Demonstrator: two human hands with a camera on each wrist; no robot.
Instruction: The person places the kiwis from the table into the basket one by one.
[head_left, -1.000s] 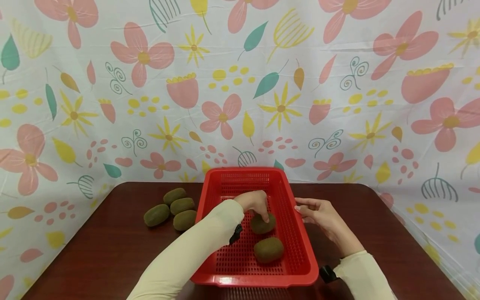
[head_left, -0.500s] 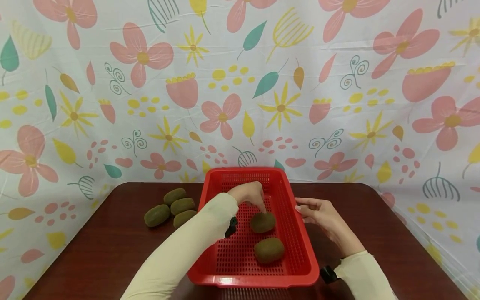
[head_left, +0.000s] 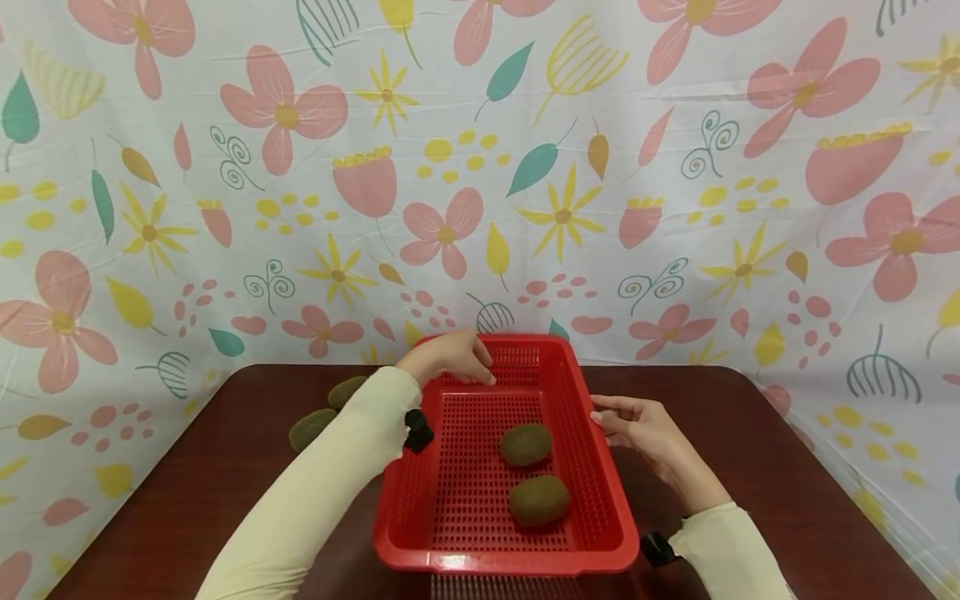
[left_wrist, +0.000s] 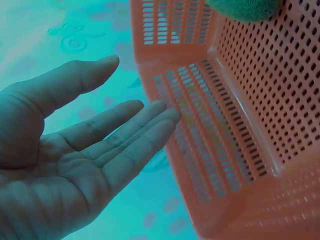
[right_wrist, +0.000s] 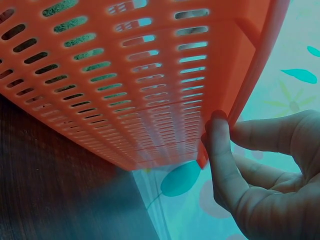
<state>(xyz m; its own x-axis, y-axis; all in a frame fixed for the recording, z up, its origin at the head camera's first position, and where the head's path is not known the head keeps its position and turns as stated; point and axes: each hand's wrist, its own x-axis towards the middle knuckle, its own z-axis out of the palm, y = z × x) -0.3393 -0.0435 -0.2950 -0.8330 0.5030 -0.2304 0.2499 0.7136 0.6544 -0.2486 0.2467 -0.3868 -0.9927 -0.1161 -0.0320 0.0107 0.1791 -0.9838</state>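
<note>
My left hand (head_left: 453, 358) hangs over the back left part of the red plastic basket (head_left: 525, 561) and holds nothing. In the left wrist view its fingers (left_wrist: 125, 150) are nearly straight, with the palm showing and the thumb spread away. Two brown fuzzy kiwis (head_left: 526, 445) lie inside on the basket's perforated floor, one in front of the other toward the right side. At the basket's right side, my right hand (head_left: 648, 437) holds the rim between thumb and bent fingers. The right wrist view shows those fingertips (right_wrist: 218, 116) just under the lip.
More kiwis (head_left: 310, 428) lie on the dark wooden table (head_left: 225, 467) left of the basket, partly hidden by the left sleeve (head_left: 330, 475). Behind the table hangs a flower-patterned cloth (head_left: 480, 167). Each wrist wears a small black camera (head_left: 417, 430).
My left hand has let go of the rear kiwi inside the basket, then lifted and moved back and left. The right hand stays at the rim.
</note>
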